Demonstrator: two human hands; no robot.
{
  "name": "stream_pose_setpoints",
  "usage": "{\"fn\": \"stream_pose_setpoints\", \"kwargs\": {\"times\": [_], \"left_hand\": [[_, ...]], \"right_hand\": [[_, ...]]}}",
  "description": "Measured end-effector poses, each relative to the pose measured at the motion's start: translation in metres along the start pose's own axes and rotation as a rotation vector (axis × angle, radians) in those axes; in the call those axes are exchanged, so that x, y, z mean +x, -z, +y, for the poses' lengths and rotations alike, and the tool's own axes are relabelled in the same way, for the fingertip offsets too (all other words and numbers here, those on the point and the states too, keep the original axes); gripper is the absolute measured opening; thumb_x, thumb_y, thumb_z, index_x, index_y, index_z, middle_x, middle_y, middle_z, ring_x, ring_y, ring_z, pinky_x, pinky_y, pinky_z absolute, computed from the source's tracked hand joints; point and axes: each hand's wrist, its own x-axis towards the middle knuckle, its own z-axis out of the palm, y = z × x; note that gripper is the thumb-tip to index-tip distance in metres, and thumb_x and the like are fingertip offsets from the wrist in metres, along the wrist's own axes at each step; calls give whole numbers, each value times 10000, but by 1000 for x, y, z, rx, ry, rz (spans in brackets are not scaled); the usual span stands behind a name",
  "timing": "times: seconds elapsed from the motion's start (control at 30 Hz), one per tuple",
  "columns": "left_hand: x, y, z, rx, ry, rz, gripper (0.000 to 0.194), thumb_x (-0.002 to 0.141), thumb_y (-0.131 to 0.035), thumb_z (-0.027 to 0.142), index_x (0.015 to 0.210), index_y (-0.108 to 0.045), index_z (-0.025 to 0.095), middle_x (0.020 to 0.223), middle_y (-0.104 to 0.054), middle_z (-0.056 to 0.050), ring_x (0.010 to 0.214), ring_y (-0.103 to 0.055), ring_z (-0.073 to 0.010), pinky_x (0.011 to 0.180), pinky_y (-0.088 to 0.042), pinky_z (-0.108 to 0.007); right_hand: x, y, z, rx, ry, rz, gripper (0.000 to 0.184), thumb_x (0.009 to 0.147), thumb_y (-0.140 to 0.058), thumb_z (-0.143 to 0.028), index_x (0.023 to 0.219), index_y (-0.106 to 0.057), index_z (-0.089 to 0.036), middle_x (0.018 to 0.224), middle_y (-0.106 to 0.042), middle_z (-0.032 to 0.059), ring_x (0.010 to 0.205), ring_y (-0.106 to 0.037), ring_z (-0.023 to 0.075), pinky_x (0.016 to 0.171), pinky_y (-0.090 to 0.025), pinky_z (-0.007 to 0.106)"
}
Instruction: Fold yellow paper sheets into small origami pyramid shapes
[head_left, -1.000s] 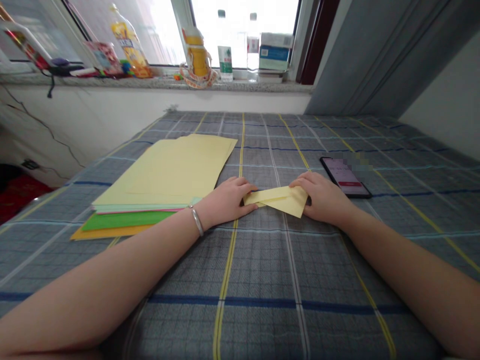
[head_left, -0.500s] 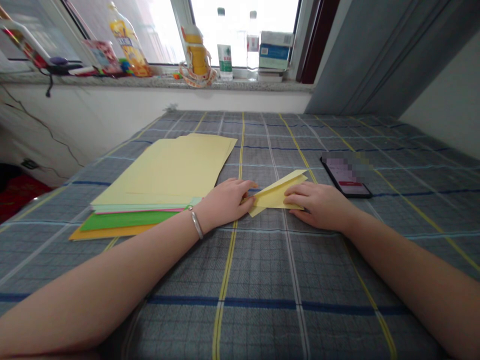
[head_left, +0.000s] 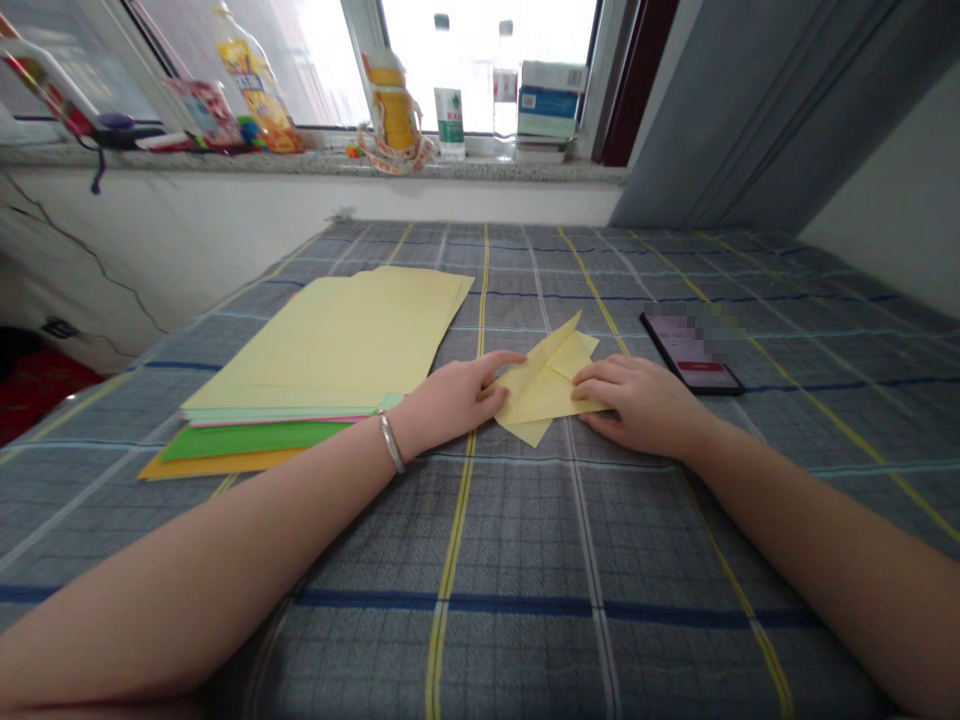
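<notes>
Left hand [head_left: 450,405], open with fingers spread, and right hand [head_left: 637,402], open and lightly curled, touch opposite edges of a folded yellow paper [head_left: 544,392], unpinched, its flaps unevenly layered, lying flat on a plaid cover [head_left: 525,560] beside a paper stack [head_left: 315,350].

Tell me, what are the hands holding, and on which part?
The folded yellow paper is pressed, not lifted: the left hand touches its left side, and the right hand rests on its right side, on the checked cloth.
</notes>
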Motion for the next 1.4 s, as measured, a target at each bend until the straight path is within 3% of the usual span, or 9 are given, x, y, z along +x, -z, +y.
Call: {"fn": "stream_pose_setpoints", "kwargs": {"times": [0.3,0.5,0.6,0.7,0.83,0.93,1.1,1.23,1.4], "left_hand": [[-1,-3,4,-44,-185,-35,390,883,-480,212,1263,-567,232,826,-636,3,710,-565,-121,686,-436,-237],[-6,-6,18,-124,-369,-66,267,910,-469,205,1062,-689,191,885,-689,-32,802,-630,-127,777,-469,-235],[-11,-8,27,-136,-441,-96,287,935,-438,224,1089,-674,171,916,-702,-47,843,-647,-134,790,-476,-235],[-15,-11,34,13,-497,-91,310,918,-465,233,1176,-630,182,868,-699,-35,782,-645,-145,732,-481,-250],[-13,-15,30,389,-598,64,334,908,-507,252,1230,-586,208,861,-670,-35,761,-610,-185,704,-462,-314],[-5,-15,17,562,-500,185,223,916,-527,306,1093,-646,239,875,-615,-48,820,-578,-211,708,-453,-332],[6,-11,-8,596,-365,340,175,880,-572,277,1019,-636,192,1060,-579,-103,975,-546,-254,848,-470,-401],[9,-10,-15,476,-352,344,276,831,-632,239,1089,-572,163,1281,-534,-125,1201,-483,-271,1054,-373,-465],[11,-13,-19,429,-344,282,262,848,-630,265,1082,-567,167,1167,-639,-93,1204,-536,-230,1163,-201,-520]], "right_hand": [[3,-4,-15,-96,-76,-40,250,956,-417,-266,931,-662,-227,944,-655,47,854,-608,184,645,-400,286],[6,-8,-11,-32,-89,39,221,944,-446,-236,918,-661,-196,984,-680,62,893,-630,195,735,-459,297],[7,-16,-8,121,-55,109,203,923,-474,-198,1004,-658,-176,1067,-693,71,963,-634,195,837,-481,311],[8,-21,-6,222,-7,110,207,909,-489,-169,1016,-667,-172,1123,-688,71,1021,-620,195,907,-476,330],[8,-18,-6,247,-16,110,184,888,-529,-181,993,-680,-189,1111,-687,63,1032,-598,215,917,-471,380],[6,-13,-9,312,-7,98,178,878,-537,-179,978,-683,-195,1089,-683,63,1012,-589,207,904,-468,379],[3,-3,-10,426,73,21,194,893,-544,-272,1016,-674,-197,1116,-669,74,1018,-581,198,914,-453,374],[1,6,-14,389,97,-34,402,800,-641,-528,1041,-665,-207,1181,-646,86,1049,-573,243,902,-451,405],[1,9,-33,284,74,-35,536,701,-675,-640,1015,-654,-206,1172,-653,80,1036,-583,266,868,-462,398]]}}
